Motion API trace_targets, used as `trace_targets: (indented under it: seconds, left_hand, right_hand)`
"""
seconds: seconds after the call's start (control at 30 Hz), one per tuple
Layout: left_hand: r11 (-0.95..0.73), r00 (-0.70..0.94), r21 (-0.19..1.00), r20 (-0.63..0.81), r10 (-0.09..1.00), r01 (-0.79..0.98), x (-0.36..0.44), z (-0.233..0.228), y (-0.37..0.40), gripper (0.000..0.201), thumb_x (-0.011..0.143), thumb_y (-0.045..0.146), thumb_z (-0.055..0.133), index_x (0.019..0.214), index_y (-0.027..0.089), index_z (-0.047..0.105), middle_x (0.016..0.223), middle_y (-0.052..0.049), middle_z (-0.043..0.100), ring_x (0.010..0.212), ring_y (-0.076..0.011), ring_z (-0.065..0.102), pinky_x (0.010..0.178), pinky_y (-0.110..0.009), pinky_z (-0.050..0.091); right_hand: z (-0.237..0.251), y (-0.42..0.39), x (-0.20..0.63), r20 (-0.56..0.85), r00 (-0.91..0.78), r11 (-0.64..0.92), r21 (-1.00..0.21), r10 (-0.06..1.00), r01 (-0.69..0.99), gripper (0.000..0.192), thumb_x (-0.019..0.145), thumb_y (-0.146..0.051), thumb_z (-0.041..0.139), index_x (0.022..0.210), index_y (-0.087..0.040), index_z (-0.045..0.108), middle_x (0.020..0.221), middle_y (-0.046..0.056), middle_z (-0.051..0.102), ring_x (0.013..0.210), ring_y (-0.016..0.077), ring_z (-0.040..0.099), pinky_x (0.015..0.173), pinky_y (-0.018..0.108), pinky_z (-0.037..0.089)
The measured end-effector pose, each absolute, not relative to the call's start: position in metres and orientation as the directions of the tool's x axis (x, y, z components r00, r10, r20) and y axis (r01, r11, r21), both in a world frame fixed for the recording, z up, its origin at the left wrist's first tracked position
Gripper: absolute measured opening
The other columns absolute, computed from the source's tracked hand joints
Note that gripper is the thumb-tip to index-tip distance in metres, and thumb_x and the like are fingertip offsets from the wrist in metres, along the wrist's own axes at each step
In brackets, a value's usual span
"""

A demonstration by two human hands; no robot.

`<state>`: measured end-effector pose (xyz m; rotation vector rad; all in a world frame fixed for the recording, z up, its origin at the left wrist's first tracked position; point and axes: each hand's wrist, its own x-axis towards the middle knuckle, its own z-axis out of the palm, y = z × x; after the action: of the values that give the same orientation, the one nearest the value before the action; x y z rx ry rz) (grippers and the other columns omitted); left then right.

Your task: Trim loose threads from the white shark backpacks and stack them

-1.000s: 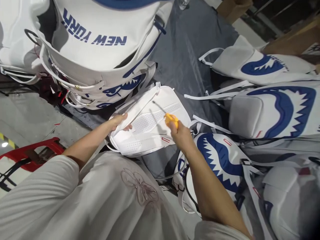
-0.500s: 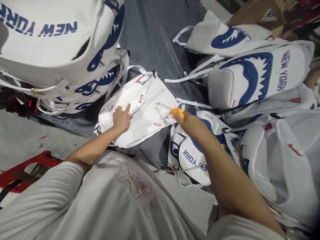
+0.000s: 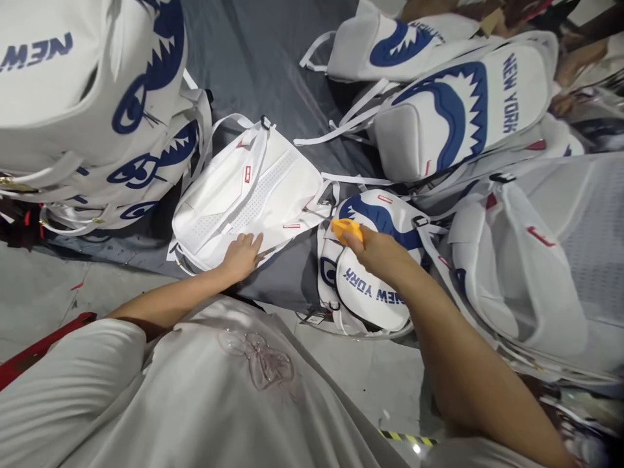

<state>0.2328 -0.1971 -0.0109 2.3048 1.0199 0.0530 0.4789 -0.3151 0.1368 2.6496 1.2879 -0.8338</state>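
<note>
Clearly, the white backpack [image 3: 287, 179] lay with its padded back panel up, close to the near edge of the grey-covered worktop [image 3: 273, 58], and the left hand [image 3: 241, 258] rested on its side with fingers loosely spread. Meanwhile, the right hand [image 3: 377, 252] gripped an orange tool [image 3: 346, 229] above a shark-mouth backpack [image 3: 375, 291] by that same edge, while stacked backpacks [image 3: 49, 130] stood further left along it.
</note>
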Motion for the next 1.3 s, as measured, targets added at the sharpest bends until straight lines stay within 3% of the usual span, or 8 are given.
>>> trace_targets:
  seconds: [0.1, 0.3, 0.43, 0.6, 0.77, 0.93, 1.07, 1.3]
  left_hand:
    - [-0.042, 0.596, 0.835, -0.356, 0.720, 0.548, 0.241, -0.010, -0.176, 0.044, 0.102, 0.044, 0.039, 0.128, 0.015, 0.060, 0.115, -0.015, 0.070, 0.101, -0.0261, 0.066, 0.087, -0.036, 0.053]
    - [0.413, 0.461, 0.744, -0.657, 0.597, 0.525, 0.281, -0.013, -0.173, 0.052, 0.105, 0.039, 0.019, 0.131, 0.010, 0.054, 0.094, -0.017, 0.071, 0.066, -0.0196, 0.064, 0.060, -0.030, 0.050]
    - [-0.083, 0.510, 0.752, -0.358, 0.782, 0.654, 0.299, -0.011, -0.210, 0.051, 0.100, 0.036, 0.047, 0.150, 0.028, 0.042, 0.127, -0.016, 0.058, 0.114, -0.0326, 0.058, 0.092, -0.042, 0.048]
    - [-0.554, 0.628, 0.307, -0.264, 0.732, 0.774, 0.308, -0.007, -0.225, 0.070, 0.094, 0.041, 0.058, 0.158, 0.030, 0.030, 0.136, -0.022, 0.045, 0.124, -0.0428, 0.045, 0.098, -0.053, 0.040]
    - [-0.524, 0.717, 0.559, -0.196, 0.669, 0.642, 0.265, -0.002, -0.196, 0.061, 0.092, 0.059, 0.055, 0.145, 0.030, 0.051, 0.154, -0.015, 0.033, 0.142, -0.0417, 0.031, 0.115, -0.056, 0.029]
    - [0.103, 0.151, 0.904, -0.180, 0.972, 0.414, 0.182, 0.010, -0.160, 0.038, 0.094, 0.042, 0.059, 0.122, 0.017, 0.060, 0.131, -0.015, 0.056, 0.129, -0.0269, 0.050, 0.111, -0.044, 0.043]
    - [0.698, 0.192, 0.716, -0.686, 0.701, 0.011, 0.160, 0.017, -0.138, 0.026, 0.102, 0.032, 0.046, 0.092, 0.012, 0.059, 0.091, -0.012, 0.065, 0.094, -0.0192, 0.066, 0.089, -0.031, 0.056]
    - [0.842, 0.444, 0.510, -0.723, 0.529, -0.173, 0.185, 0.004, -0.132, 0.037, 0.102, 0.041, 0.046, 0.103, 0.008, 0.062, 0.084, -0.012, 0.068, 0.085, -0.0219, 0.071, 0.086, -0.034, 0.059]
  right_hand:
    - [0.132, -0.337, 0.485, -0.595, 0.378, -0.653, -0.352, 0.709, 0.671, 0.048, 0.101, -0.056, 0.033, 0.108, -0.017, 0.061, 0.057, 0.003, 0.058, 0.051, 0.0209, 0.056, 0.059, 0.033, 0.046]
    - [0.121, -0.354, 0.475, -0.672, 0.379, -0.722, -0.344, 0.636, 0.601, 0.042, 0.100, -0.052, 0.040, 0.112, -0.018, 0.062, 0.068, 0.005, 0.064, 0.051, 0.0207, 0.058, 0.052, 0.031, 0.045]
    - [0.129, -0.338, 0.478, -0.459, 0.539, -0.663, -0.160, 0.706, 0.731, 0.049, 0.103, -0.051, 0.036, 0.126, -0.015, 0.060, 0.092, 0.015, 0.071, 0.077, 0.0283, 0.067, 0.068, 0.034, 0.047]
    - [0.136, -0.333, 0.480, -0.405, 0.565, -0.593, 0.065, 0.719, 0.802, 0.053, 0.104, -0.055, 0.032, 0.126, -0.014, 0.057, 0.097, 0.016, 0.071, 0.090, 0.0323, 0.068, 0.069, 0.034, 0.046]
    - [0.116, -0.355, 0.459, -0.410, 0.545, -0.563, 0.090, 0.731, 0.822, 0.048, 0.107, -0.050, 0.029, 0.126, -0.014, 0.054, 0.093, 0.014, 0.071, 0.086, 0.0291, 0.069, 0.064, 0.031, 0.043]
    - [0.072, -0.399, 0.419, -0.543, 0.405, -0.482, 0.001, 0.735, 0.876, 0.035, 0.108, -0.040, 0.035, 0.123, -0.015, 0.054, 0.092, 0.011, 0.073, 0.085, 0.0266, 0.071, 0.063, 0.030, 0.041]
    - [0.038, -0.419, 0.388, -0.579, 0.467, -0.585, -0.022, 0.669, 0.810, 0.034, 0.109, -0.040, 0.033, 0.120, -0.015, 0.053, 0.094, 0.009, 0.074, 0.088, 0.0259, 0.072, 0.062, 0.029, 0.040]
    - [-0.007, -0.386, 0.340, -0.468, 0.502, -0.603, -0.086, 0.727, 0.793, 0.036, 0.108, -0.042, 0.036, 0.119, -0.015, 0.056, 0.085, 0.010, 0.072, 0.081, 0.0242, 0.073, 0.060, 0.028, 0.041]
